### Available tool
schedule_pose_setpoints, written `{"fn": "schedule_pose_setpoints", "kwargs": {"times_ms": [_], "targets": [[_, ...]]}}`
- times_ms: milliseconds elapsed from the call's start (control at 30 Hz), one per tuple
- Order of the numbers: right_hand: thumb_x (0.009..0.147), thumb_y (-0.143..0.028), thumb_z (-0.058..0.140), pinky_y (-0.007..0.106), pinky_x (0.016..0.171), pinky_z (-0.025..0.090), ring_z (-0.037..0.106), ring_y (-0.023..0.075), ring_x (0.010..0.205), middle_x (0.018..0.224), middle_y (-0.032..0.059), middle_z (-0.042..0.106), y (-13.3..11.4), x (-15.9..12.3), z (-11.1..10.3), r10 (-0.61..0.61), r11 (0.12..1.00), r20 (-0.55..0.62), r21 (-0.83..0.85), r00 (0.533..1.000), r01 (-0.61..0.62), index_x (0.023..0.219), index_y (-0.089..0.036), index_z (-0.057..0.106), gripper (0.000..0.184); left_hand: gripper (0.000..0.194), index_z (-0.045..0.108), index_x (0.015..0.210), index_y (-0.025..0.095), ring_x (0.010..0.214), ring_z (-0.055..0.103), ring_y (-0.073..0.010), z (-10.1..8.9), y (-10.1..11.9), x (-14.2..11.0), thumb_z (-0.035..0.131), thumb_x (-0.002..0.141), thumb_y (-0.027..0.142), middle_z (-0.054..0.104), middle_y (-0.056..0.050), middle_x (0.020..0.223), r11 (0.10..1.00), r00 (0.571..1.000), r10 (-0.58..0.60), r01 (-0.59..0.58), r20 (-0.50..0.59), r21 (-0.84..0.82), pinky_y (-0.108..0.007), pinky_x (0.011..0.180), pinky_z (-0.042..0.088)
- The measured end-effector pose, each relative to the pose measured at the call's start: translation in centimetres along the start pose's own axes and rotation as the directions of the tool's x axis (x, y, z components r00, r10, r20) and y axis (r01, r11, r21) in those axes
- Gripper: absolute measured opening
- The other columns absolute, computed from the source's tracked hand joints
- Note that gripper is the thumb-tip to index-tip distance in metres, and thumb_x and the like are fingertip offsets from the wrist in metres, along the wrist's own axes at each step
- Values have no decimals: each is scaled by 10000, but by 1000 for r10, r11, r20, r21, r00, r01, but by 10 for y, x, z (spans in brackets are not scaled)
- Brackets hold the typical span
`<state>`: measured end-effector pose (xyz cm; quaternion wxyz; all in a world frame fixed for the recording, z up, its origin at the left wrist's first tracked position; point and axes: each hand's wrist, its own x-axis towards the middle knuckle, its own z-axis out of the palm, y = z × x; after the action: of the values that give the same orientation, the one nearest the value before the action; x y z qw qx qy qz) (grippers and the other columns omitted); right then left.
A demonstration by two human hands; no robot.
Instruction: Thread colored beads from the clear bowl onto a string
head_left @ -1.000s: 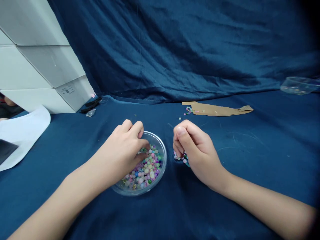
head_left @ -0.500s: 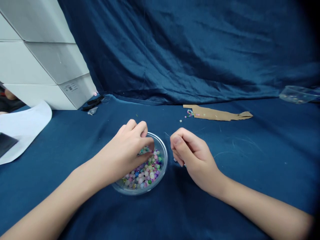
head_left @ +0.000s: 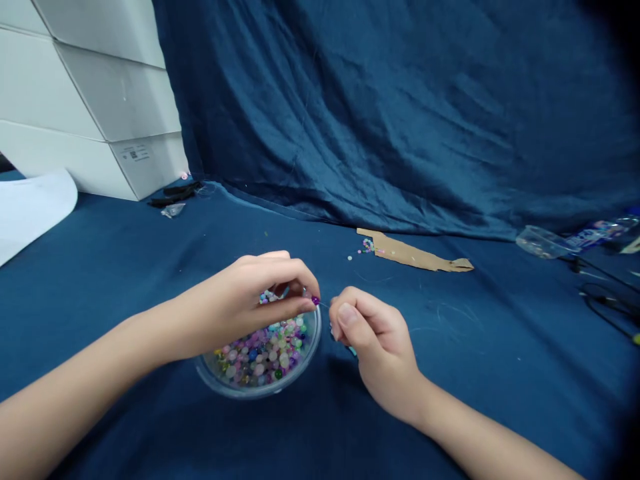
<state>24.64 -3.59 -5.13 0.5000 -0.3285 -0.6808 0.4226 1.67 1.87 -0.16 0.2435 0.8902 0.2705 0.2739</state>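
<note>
Between the thumb and fingertips of my left hand (head_left: pixel 265 293) is a small purple bead (head_left: pixel 315 301), held just above the rim of a clear round bowl (head_left: pixel 250 393). Many loose beads (head_left: pixel 265 353) in pink, white, green, blue and purple fill that bowl. My right hand (head_left: pixel 375 333) is closed in a pinch on a thin clear thread (head_left: pixel 325 305), whose end points at the purple bead. Whether the thread passes through the bead is too fine to tell. Part of a few strung beads (head_left: pixel 352 350) shows below my right fingers; the palm hides the rest.
A torn cardboard strip (head_left: pixel 420 255) lies behind my hands with a small cluster of beads (head_left: pixel 369 246) at its left end. White boxes (head_left: pixel 80 93) are stacked back left, near black items (head_left: pixel 175 193). A clear plastic container (head_left: pixel 543 241) and cables (head_left: pixel 607 300) are at the right.
My left hand has come up out of the bowl toward my right hand, with a purple bead now in its fingers. The camera view has turned, showing more of the right side.
</note>
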Motion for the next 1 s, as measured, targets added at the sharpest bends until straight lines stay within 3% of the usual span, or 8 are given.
{"fn": "schedule_pose_setpoints", "kwargs": {"times_ms": [200,367,533,667,867,933,1000], "targets": [[1139,-380,569,280,579,317,410,113,603,677,-51,495,3,-1,1,-17,1000,-25,0,1000,17,814,-222,623,365,45,765,989,250,778,625,-97,3,-2,-2,746,993,209,691,42,853,997,990,74,-75,-119,-3,-182,732,470],[1141,-406,573,284,572,295,373,112,612,721,-46,511,4,-3,1,-9,995,-69,100,998,15,832,-221,623,364,38,779,977,209,753,653,-96,3,-1,0,750,959,191,722,23,843,996,988,93,-90,-121,30,-188,718,493],[1130,-412,593,284,530,245,284,119,584,672,-61,403,5,2,0,52,974,-102,225,993,-28,822,-219,606,364,58,788,955,200,773,695,-94,3,5,-1,738,949,172,772,21,859,996,990,84,-86,-116,-14,-181,752,520],[1119,-404,613,285,527,238,273,121,581,660,-65,379,4,6,0,99,959,-96,276,990,-69,802,-219,588,368,118,725,888,191,659,577,-96,2,13,-1,659,984,214,671,34,734,999,989,-15,7,-150,-51,-211,649,463],[1111,-422,617,282,532,261,281,121,576,658,-65,389,3,7,2,116,962,-102,260,988,-86,786,-220,578,384,447,435,675,203,563,358,-106,1,18,1,429,1095,354,407,30,621,966,968,-206,177,-147,-190,-246,518,343],[1112,-420,616,278,530,264,281,120,572,654,-68,388,4,7,2,114,962,-98,258,989,-85,793,-221,581,378,465,553,688,188,560,411,-104,1,16,3,469,1099,389,465,28,609,952,958,-249,215,-142,-220,-233,522,370],[1112,-425,615,275,532,272,290,120,573,654,-67,394,5,8,1,115,964,-99,251,988,-86,794,-222,581,380,371,752,842,189,629,581,-115,2,11,4,584,1070,429,645,16,673,930,955,-278,241,-100,-278,-210,581,468]]}}
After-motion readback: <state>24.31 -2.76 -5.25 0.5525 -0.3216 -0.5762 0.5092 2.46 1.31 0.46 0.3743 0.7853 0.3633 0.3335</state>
